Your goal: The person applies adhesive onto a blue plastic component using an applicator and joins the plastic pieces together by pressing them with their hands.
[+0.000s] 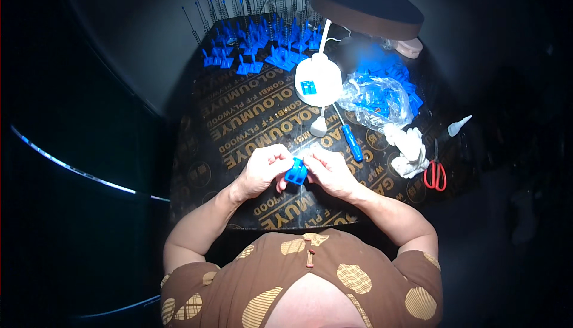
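Close to the table's near edge, a small blue plastic piece (296, 174) is pinched between both my hands. My left hand (264, 170) grips its left side, with thumb and fingers closed. On its other side my right hand (329, 173) is closed at the piece's upper right corner. The fingertips hide part of the piece, and I cannot make out whether they hold a smaller part too. Just beyond my hands, a blue-handled screwdriver (352, 143) lies on the dark printed table (239, 119).
Blue bases with upright springs and rods (256, 36) stand at the back left. A lamp (364, 6) rises from a white base (318, 68), a small blue piece on it. Rightward are a clear plastic bag (382, 98) of blue parts, white gloves (409, 152), red-handled scissors (436, 176) and a nozzle bottle (458, 126).
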Tool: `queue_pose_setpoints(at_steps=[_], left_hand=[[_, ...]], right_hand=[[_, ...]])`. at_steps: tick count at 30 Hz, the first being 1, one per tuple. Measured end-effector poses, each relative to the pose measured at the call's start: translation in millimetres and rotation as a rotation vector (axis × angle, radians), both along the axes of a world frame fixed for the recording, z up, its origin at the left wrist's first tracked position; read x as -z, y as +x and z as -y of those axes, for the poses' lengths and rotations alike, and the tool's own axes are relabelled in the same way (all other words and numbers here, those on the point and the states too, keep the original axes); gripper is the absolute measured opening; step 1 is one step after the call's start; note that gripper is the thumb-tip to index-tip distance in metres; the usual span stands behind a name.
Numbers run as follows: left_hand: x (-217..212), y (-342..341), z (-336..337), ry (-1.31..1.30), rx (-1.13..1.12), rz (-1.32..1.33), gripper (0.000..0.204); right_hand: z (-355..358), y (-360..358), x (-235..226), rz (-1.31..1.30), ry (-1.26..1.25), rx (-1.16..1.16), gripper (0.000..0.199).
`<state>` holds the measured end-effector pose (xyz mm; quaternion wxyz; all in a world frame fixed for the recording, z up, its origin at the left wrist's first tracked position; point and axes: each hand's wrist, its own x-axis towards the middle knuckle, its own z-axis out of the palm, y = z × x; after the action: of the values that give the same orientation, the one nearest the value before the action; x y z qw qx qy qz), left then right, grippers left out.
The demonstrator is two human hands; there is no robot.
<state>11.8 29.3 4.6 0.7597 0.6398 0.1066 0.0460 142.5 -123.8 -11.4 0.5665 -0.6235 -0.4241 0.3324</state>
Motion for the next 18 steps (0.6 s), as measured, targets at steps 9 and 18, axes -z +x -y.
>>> queue_pose_setpoints(at_steps=[9, 18], left_hand=[[6.4, -1.3, 5.9, 0.006, -0.032, 0.007, 0.017], [-13.0, 24.9, 2.0, -0.084, 0.059, -0.026, 0.022]], right_hand=[[3.0, -0.2, 6.3, -0.064, -0.022, -0.006, 0.032], [4.0, 11.4, -13.4, -0.288, -0.043, 0.104, 0.029]])
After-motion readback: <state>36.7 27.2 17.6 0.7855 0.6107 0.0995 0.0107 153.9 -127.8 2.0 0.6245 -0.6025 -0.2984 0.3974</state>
